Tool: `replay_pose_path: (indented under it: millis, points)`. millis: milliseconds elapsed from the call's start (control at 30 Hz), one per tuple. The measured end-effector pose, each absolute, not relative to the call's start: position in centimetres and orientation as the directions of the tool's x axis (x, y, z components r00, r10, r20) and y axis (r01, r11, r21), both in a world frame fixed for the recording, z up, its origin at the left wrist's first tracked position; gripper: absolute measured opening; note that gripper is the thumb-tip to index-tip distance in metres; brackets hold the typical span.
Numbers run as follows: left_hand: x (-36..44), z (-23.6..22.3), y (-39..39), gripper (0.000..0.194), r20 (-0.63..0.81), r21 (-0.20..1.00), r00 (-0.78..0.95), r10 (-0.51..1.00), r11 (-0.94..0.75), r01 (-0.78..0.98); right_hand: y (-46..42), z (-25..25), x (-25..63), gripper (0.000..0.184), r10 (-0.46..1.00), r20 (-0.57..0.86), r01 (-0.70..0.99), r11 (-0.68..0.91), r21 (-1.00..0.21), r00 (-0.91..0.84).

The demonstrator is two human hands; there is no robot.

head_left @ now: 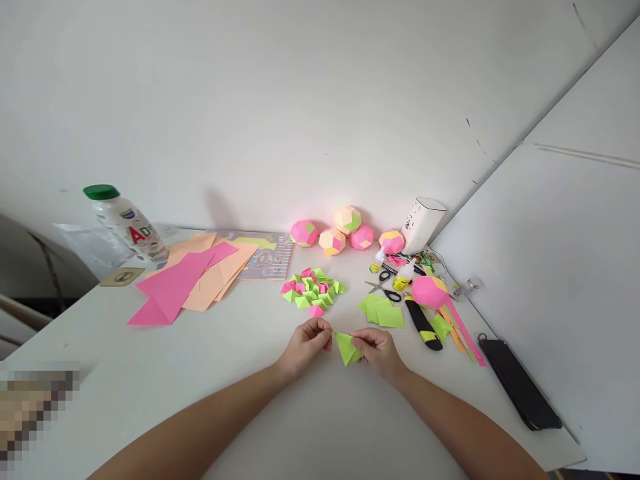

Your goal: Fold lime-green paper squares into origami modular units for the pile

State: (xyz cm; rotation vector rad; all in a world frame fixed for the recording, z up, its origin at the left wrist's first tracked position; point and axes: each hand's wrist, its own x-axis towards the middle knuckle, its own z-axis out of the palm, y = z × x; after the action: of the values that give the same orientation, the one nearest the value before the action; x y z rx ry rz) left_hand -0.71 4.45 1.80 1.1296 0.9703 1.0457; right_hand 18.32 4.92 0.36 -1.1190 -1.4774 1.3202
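A small folded piece of green paper, with a pointed lower corner, is held above the near part of the table. My right hand pinches its right side between thumb and fingers. My left hand is closed, its thumb and fingers pinched at the paper's upper left tip. Just beyond both hands lies a pile of small folded green and pink paper pieces. Flat green paper squares lie stacked to the right of that pile.
Scissors, a glue bottle and a box cutter lie to the right, near a black case. Paper balls line the wall. Pink sheets and a white bottle with green cap occupy the left.
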Motion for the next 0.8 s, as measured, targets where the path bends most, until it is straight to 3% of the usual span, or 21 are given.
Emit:
replay_pose_path:
  millis: [100, 233, 600, 800]
  points:
    - [-0.57, 1.64, 4.33, 0.021, -0.03, 0.979, 0.307, 0.951, 0.09, -0.183, 4.84, 0.34, 18.31, 0.021, 0.965, 0.02, 0.087, 0.044, -0.995, -0.261]
    - [-0.13, 1.47, 4.06, 0.023, 0.001, 0.994, 0.377, 0.926, 0.04, -0.101, 4.7, 0.56, 18.23, 0.022, 0.945, 0.016, 0.113, 0.055, -0.992, -0.327]
    - [0.15, 1.05, 3.99, 0.016, -0.011, 1.0, 0.353, 0.935, 0.015, -0.008, 4.6, 0.52, 18.02, 0.019, 0.921, 0.055, 0.171, 0.13, -0.977, -0.385]
    - [-0.44, 1.74, 4.18, 0.014, -0.071, 0.988, 0.321, 0.944, 0.11, -0.106, 4.69, 1.25, 18.09, 0.019, 0.941, -0.016, 0.122, 0.028, -0.992, -0.338]
